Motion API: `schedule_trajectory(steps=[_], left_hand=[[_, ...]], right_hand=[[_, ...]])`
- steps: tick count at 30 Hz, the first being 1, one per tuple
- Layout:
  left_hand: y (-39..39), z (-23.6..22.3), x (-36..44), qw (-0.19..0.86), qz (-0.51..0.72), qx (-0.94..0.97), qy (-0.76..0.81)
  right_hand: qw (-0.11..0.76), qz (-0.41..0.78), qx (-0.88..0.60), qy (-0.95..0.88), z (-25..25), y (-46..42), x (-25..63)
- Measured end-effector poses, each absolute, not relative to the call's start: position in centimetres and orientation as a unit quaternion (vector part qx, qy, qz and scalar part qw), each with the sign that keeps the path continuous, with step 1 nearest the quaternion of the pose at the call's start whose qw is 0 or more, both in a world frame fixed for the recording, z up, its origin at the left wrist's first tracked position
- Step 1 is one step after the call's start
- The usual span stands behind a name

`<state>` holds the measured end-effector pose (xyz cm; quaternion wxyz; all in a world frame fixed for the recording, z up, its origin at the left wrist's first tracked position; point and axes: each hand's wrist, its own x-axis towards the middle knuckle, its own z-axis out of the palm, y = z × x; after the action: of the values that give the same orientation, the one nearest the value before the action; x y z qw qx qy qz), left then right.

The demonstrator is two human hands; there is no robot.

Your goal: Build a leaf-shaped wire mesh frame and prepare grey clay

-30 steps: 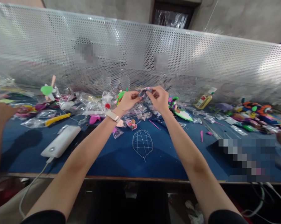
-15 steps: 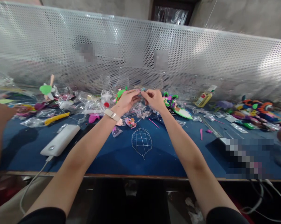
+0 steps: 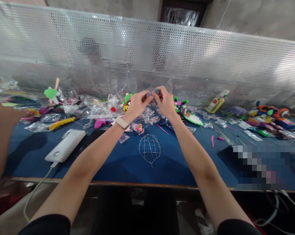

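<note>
My left hand (image 3: pixel 138 105) and my right hand (image 3: pixel 165 100) meet over the back of the table. Between their fingertips is a small blue-purple lump (image 3: pixel 155 91), partly hidden, that looks like modelling clay. Both hands have their fingers closed on it. Below them, on the blue tabletop, lies a leaf-shaped wire frame (image 3: pixel 149 148) with crossing wires inside. A multicoloured clay lump (image 3: pixel 138 128) rests near my left forearm. A thin pink stick (image 3: pixel 163 129) lies under my right wrist.
A white power bank (image 3: pixel 65 146) with a cable lies at left, near a yellow cutter (image 3: pixel 61 123). Plastic bags and coloured clay figures (image 3: pixel 181 106) line the perforated metal screen (image 3: pixel 142 42). A bottle (image 3: pixel 215 103) stands at right. Another person's arm (image 3: pixel 2 130) is at far left.
My fingers have shifted on the lump, and more of its blue-purple surface shows now. My left hand has moved slightly right. The wire frame stays on the table.
</note>
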<state>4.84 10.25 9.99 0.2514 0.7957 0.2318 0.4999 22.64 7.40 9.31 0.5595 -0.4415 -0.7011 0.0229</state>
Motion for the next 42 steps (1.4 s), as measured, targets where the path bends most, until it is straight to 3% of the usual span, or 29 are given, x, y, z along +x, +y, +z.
schedule_trajectory(steps=[6,10,14,21,24,27,35,38,42], left_hand=[[9.5,10.4,4.5,0.141,0.497,0.815,0.261],[9.1,10.1,4.7,0.161,0.482,0.818,0.268],[9.6,9.2,5.3,0.288,0.467,0.794,0.261],[9.9,9.2,6.7,0.637,0.471,0.58,0.187],[9.9,9.7,6.8,0.69,0.493,0.5,0.177],[9.9,9.6,7.0,0.674,0.518,0.496,0.176],[9.9,8.7,7.0,0.562,0.531,0.622,0.125],[10.7,8.3,6.6,0.536,0.522,0.652,0.124],[12.2,7.4,6.5,0.477,0.524,0.701,0.085]], right_hand=[[0.537,-0.092,-0.483,-0.686,10.3,6.8,22.9],[0.544,-0.123,-0.491,-0.669,10.2,7.0,23.9],[0.55,-0.145,-0.494,-0.658,9.9,7.2,24.5],[0.555,-0.181,-0.493,-0.644,9.8,6.6,23.6],[0.52,-0.158,-0.466,-0.698,9.7,6.4,22.8],[0.501,-0.09,-0.446,-0.736,9.5,6.6,22.1],[0.515,0.228,-0.414,-0.715,9.7,7.3,22.6],[0.499,0.223,-0.417,-0.726,9.8,6.9,22.4],[0.496,0.089,-0.439,-0.744,10.2,6.3,21.9]])
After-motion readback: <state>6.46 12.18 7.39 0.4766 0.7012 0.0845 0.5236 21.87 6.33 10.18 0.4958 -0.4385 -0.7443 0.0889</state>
